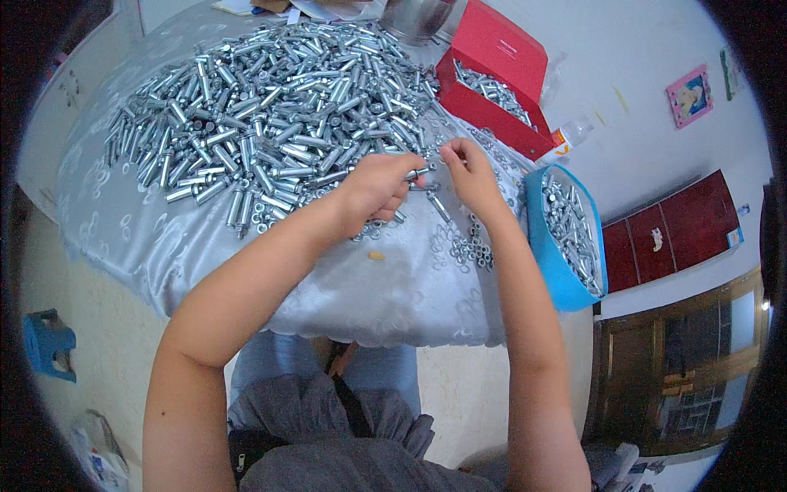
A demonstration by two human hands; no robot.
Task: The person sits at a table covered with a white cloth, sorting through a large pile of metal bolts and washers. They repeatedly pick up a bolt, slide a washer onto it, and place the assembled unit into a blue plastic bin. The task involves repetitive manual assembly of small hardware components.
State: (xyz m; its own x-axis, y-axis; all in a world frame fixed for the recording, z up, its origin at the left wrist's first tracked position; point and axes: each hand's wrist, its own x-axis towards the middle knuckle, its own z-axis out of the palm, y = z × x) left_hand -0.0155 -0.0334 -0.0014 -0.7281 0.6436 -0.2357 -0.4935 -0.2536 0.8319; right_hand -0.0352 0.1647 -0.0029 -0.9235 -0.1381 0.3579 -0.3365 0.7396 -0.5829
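Metal bolt [418,173], held in the left hand [377,193] over the near right side of a large bolt pile [270,107] on a silver tablecloth [352,295]. Gripped there between thumb and curled fingers, tip pointing toward the right hand [474,182]. On the right hand, thumb and forefinger bent close together, just beside the bolt tip; cannot tell of any small part between them.

Containers noted: red box [485,120] with lid [507,43] raised, filled with loose silvery bolts. Blue bin [551,272] at the table's right side, also filled with similar bolts. Metal pot [416,16] at the far edge, cut off at the top, with contents out of sight. Plastic bottle [571,136] close beside the red box.

Hidden or unclear: most of the held bolt, covered by the left hand; hard to make out any ring or nut at the tip. Loose washers [469,250] near the right forearm, partly blurred.

Appearance of the bolt: slim, shiny, silver-grey, slightly tilted, with the exposed end only to be seen.
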